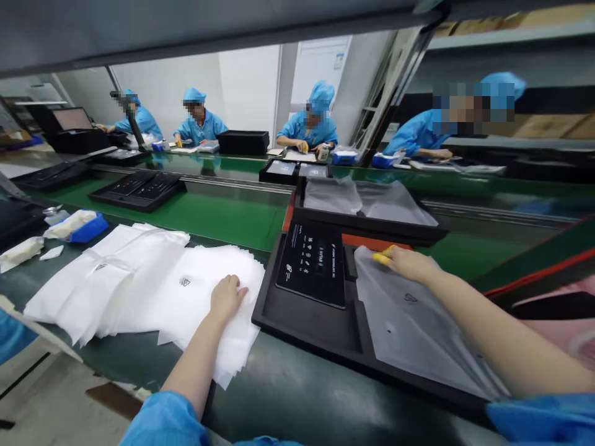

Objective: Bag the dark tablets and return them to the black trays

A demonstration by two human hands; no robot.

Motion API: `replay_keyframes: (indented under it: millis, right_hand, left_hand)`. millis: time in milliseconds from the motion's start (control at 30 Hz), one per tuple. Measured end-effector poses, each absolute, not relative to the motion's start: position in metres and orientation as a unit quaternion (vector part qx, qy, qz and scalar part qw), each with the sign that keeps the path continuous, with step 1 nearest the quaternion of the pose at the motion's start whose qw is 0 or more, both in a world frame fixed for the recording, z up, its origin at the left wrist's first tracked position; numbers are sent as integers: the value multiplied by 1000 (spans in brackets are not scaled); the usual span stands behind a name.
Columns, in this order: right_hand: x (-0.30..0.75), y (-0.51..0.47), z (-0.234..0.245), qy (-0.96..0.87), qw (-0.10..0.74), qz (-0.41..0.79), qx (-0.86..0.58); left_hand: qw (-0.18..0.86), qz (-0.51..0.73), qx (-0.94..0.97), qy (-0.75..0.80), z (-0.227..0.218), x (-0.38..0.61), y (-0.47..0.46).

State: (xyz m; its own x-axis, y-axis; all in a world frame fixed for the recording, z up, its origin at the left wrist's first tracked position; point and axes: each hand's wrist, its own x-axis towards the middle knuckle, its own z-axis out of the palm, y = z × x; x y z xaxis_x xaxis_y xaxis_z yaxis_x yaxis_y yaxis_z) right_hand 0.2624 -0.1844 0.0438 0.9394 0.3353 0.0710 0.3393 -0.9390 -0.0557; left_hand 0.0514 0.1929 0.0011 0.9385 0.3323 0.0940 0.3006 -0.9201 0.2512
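Observation:
My left hand lies on a stack of white foam bags, fingers curled lightly on the top sheet. My right hand, with yellow finger cots on its fingertips, rests on the far edge of a translucent bagged item in the right compartment of a black tray. A black tablet-like device with white printed markings lies face down in the tray's left compartment. The fingers of the right hand press flat on the bag's corner.
A second black tray with bagged items sits just behind, on a green conveyor belt. More black trays lie farther left. A blue bin and white scraps sit at the left. Several workers in blue sit across the belt.

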Motion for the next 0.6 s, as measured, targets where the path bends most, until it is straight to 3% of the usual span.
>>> replay_keyframes:
  millis: [133,233,400,600]
  right_hand:
    - [259,-167,60,-182,-20,-93,-979]
    - [265,-125,76,-204,-5,-133,-970]
    - [294,-45,83,-215,17,-43,-975]
    - [323,-17,80,-200,54,-16,-978]
  left_hand:
    - [146,99,960,218,0,55,196]
    - [105,142,951,252,-5,56,199]
    - [89,59,974,202,-17,50,194]
    - [111,83,978,154,-16,45,186]
